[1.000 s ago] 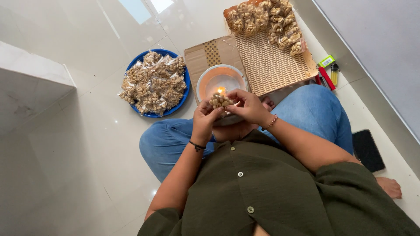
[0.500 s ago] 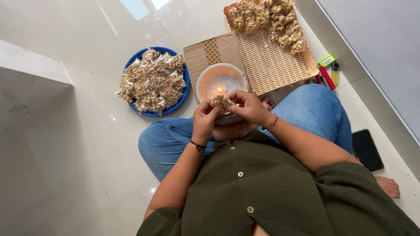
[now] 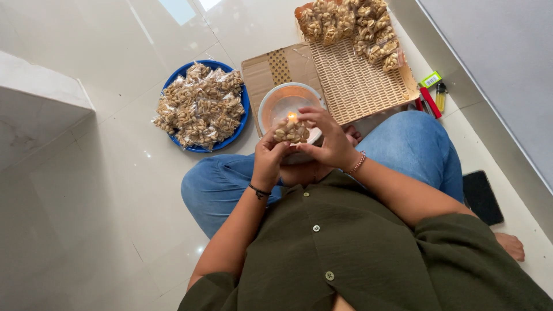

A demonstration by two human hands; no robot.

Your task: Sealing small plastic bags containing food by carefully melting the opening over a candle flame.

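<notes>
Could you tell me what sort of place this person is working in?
Probably a home floor used for packing snacks by hand: glossy pale floor tiles, a blue plate heaped with small filled packets, and a woven tray beside a lit candle.

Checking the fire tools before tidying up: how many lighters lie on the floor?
2, side by side on the tiles right of the wicker tray: a red lighter and a yellow lighter. Others may be hidden under the tray.
</notes>
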